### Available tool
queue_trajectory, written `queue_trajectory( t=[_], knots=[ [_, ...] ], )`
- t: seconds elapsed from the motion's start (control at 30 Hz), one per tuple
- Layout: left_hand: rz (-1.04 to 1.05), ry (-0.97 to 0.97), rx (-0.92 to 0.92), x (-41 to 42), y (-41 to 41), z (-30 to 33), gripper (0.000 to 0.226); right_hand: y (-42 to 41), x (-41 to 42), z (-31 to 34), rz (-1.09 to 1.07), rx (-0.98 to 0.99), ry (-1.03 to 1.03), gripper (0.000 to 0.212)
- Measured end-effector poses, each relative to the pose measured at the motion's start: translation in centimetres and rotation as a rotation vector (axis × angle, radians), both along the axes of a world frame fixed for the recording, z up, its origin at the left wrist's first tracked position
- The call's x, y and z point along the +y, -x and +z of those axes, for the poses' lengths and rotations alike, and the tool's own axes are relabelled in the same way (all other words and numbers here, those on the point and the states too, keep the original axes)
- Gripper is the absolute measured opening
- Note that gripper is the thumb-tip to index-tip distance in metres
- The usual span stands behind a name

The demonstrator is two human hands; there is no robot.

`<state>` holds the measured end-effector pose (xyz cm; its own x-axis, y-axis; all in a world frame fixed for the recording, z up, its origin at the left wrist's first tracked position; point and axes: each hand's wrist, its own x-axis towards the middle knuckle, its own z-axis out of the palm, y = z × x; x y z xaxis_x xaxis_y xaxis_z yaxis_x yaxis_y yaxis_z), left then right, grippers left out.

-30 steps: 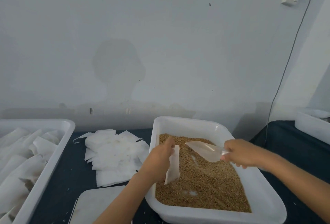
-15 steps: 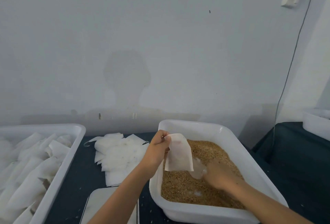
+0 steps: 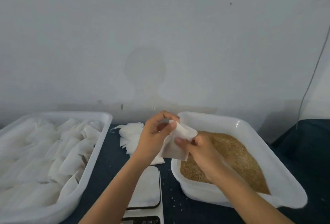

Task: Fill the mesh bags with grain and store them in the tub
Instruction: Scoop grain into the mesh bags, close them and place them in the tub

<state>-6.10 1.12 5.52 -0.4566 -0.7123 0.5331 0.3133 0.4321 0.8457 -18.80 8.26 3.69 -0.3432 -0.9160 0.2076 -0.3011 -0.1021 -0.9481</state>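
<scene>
Now: small white mesh bag [image 3: 178, 143] pinched at mouth by left hand [image 3: 153, 138], thumb and forefinger; right hand [image 3: 200, 152] pinching opposite side, likely to spread opening for filling. Held above near-left corner of white plastic tray [image 3: 250, 129] of brown grain [image 3: 232, 154], so spills fall back. Left-side white tub [image 3: 96, 150] with filled bags waiting; flat empties [image 3: 130, 134] stacked between, within reach.

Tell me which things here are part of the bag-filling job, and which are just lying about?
Part of the job:
- mesh bag, held by left hand and right hand
- grain tub
- tub of bags
- pile of empty bags
- scale, probably

Lying about:
- wall cable
- spilled grains
</scene>
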Motion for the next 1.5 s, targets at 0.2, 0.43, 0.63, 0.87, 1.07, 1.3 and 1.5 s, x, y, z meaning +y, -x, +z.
queue_trajectory(
  t=[0.2,0.43,0.63,0.87,1.07,1.3,1.5],
  knots=[
    [0.171,-0.178,-0.181,-0.6,-5.7,-5.9,0.037,-5.5,-2.0,-3.1,-0.059,0.021,-0.015,0.018],
    [0.390,-0.122,-0.324,-2.1,-8.6,-10.4,0.025,-8.1,-4.4,-5.9,-0.137,0.327,-0.025,0.017],
    [0.544,0.042,-0.582,-3.0,-8.7,-11.7,0.020,-7.9,-5.3,-9.0,-0.095,0.401,-0.010,0.022],
    [0.559,0.181,-0.538,-3.6,-9.4,-12.8,0.015,-6.4,-5.4,-10.7,0.041,0.376,0.117,0.010],
    [0.578,-0.046,-0.374,-4.8,-10.5,-13.7,0.013,-5.4,-5.0,-11.2,0.050,0.107,0.063,0.026],
    [0.554,-0.216,-0.312,-4.6,-11.1,-14.0,0.012,-5.5,-4.1,-12.4,0.029,-0.052,0.034,0.029],
    [0.546,-0.220,-0.322,-4.4,-11.1,-14.2,0.011,-5.4,-4.0,-12.1,0.048,-0.129,0.027,0.029]
  ],
)
